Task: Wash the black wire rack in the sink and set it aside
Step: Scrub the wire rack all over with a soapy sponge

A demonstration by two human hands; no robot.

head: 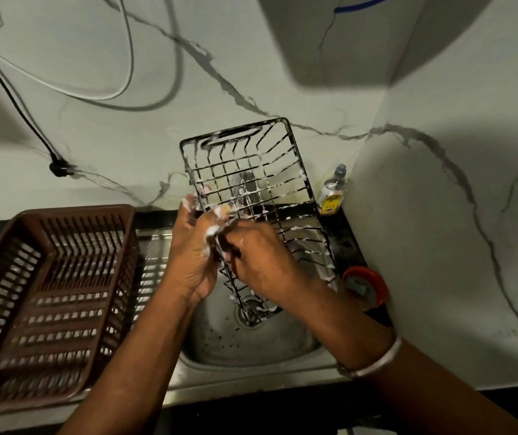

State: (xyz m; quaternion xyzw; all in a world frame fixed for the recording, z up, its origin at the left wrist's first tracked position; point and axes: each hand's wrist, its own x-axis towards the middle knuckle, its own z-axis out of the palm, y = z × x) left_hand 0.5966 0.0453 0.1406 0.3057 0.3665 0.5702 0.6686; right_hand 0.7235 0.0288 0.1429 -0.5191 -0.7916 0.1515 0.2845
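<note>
Scrubbing step: left hand point(193, 246) fingers clamp the soapy black wire rack point(251, 189) edge, right hand point(260, 262) fingers curl around wires beside them; next, likely a rinse over the sink point(220, 340).

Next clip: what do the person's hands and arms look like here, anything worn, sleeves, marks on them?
Both forearms are bare, with no sleeves in view. The right wrist carries a thin pale silvery bangle. The left hand has white soap foam on its fingers and thumb; the right hand shows only faint suds. No gloves or rings are visible.
</note>
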